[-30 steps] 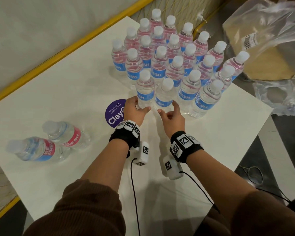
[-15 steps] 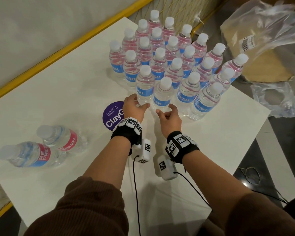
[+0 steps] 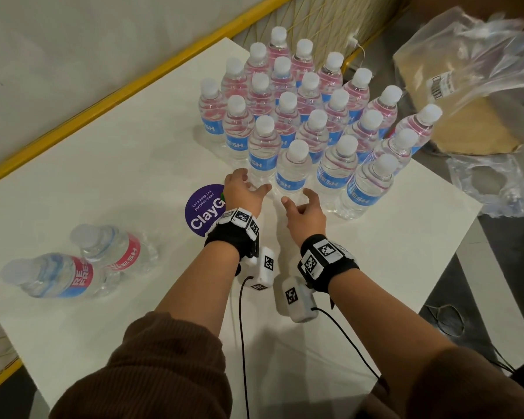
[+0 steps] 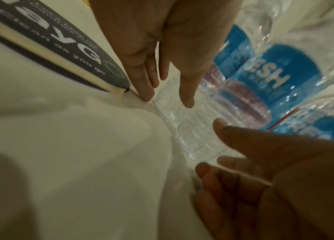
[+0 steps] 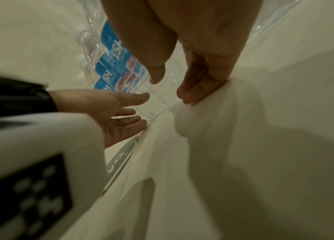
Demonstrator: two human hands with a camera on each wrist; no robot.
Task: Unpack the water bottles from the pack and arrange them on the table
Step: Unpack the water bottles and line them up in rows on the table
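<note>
Head view: upright white-capped bottles [image 3: 294, 170]

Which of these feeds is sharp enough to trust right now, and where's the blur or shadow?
Head view: sharp, evenly lit; labels on the upright bottles readable, edges bowed by the wide lens. Left wrist view: dim, smeared; the round sticker and left hand soft. Right wrist view: blurred, shadows on the table; right hand soft.

Upright bottles [image 3: 294, 122] clustered at table [image 3: 127, 164] far right; two lying bottles [image 3: 82, 267] near left, sticker [image 3: 204, 208] between.
</note>
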